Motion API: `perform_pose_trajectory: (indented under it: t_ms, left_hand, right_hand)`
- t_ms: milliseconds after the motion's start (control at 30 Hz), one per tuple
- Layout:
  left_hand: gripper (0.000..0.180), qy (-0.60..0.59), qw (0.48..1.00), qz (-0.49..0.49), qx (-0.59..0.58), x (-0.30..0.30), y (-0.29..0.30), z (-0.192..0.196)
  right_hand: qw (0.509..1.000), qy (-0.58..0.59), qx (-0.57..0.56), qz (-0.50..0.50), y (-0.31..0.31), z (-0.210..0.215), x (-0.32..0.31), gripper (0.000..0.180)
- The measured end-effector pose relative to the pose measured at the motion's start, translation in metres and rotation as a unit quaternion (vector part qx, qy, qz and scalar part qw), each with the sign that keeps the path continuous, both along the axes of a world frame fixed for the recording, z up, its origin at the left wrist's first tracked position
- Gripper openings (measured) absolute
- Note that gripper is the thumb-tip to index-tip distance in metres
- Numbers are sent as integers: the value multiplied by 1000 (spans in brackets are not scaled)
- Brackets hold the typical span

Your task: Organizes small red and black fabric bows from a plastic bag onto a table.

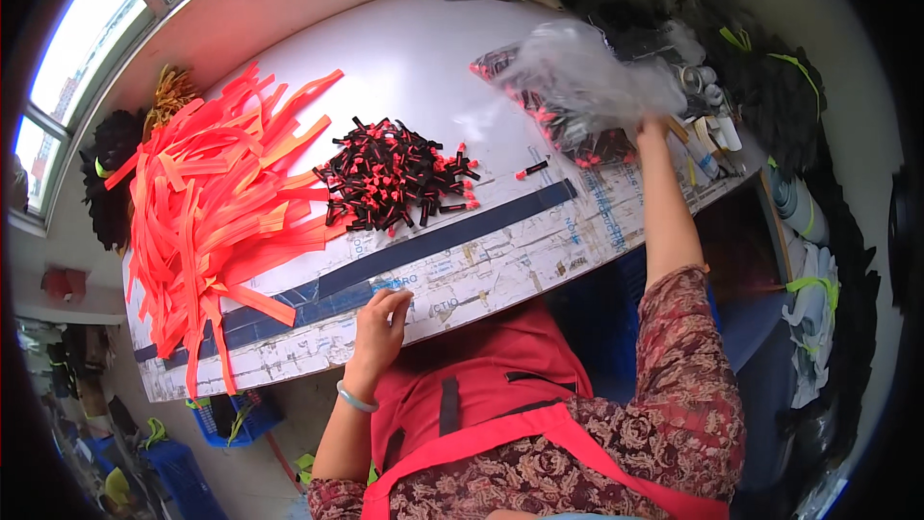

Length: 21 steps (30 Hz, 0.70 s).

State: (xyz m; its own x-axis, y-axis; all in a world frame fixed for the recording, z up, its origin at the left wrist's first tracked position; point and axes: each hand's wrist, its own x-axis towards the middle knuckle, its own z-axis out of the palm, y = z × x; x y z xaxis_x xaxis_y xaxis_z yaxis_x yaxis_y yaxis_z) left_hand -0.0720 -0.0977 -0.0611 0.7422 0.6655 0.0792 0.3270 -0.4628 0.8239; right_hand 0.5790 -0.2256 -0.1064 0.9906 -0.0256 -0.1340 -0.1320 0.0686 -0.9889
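Note:
My right hand [654, 127] reaches to the far right of the table and grips the edge of a clear plastic bag [577, 67]; some of its fingers are hidden by the plastic. Small black-and-red pieces [520, 96] fill the bag, whose upper part is blurred. My left hand [381, 327] hovers at the table's front edge, fingers curled together; whether anything small is between them I cannot make out. Beyond it lies a heap of short black strips with red ends [390, 178]. One loose black-and-red piece [531, 169] lies between heap and bag.
Long bright orange-red strips [217, 202] pile up on the left, some hanging over the edge of the white table [404, 48]. A dark blue band [462, 229] runs along its front. Rolls and small tools [707, 140] crowd the right end. A blue basket [241, 419] stands below left.

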Motion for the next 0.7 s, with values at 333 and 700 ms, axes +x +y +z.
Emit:
perform_pose_trajectory:
  t_ms: [333, 700]
  left_hand:
    - [18, -7, 994, 106, 19, -20, 0, -47]
    - [16, -33, 984, 127, 117, -8, -6, -58]
  right_hand:
    - [890, -396, -189, 124, -31, -3, -179, 19]
    - [714, -474, -471, 209, 51, 43, -101, 36]
